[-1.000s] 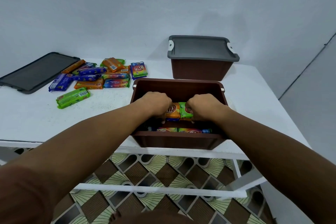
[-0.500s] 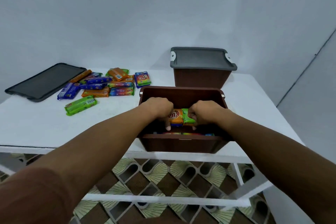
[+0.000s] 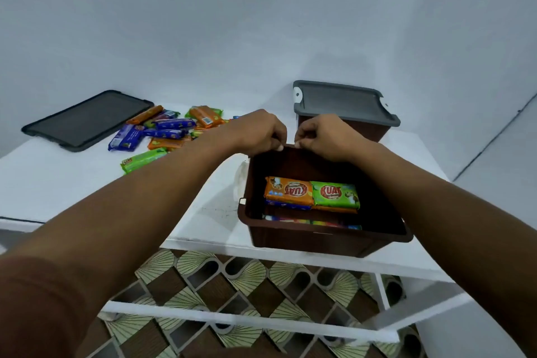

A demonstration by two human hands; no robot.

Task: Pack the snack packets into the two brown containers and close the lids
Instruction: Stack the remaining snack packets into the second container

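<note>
Sitting at 5 o'clock on the desk (image 3: 58, 183), the open box (image 3: 319, 237) is partly filled, an orange packet (image 3: 287, 190) and a green packet (image 3: 334, 193) atop lower layers, while the left hand (image 3: 255, 132) and right hand (image 3: 325, 136) hover over its 12 o'clock rim, fingers curled, nothing visible in either. At 1 o'clock the second box (image 3: 374, 132) has its grey lid (image 3: 343, 102) on, probably finished. Left to do: the loose packets (image 3: 171, 132) at 10 o'clock, then the spare lid (image 3: 87, 119) beyond them.
</note>
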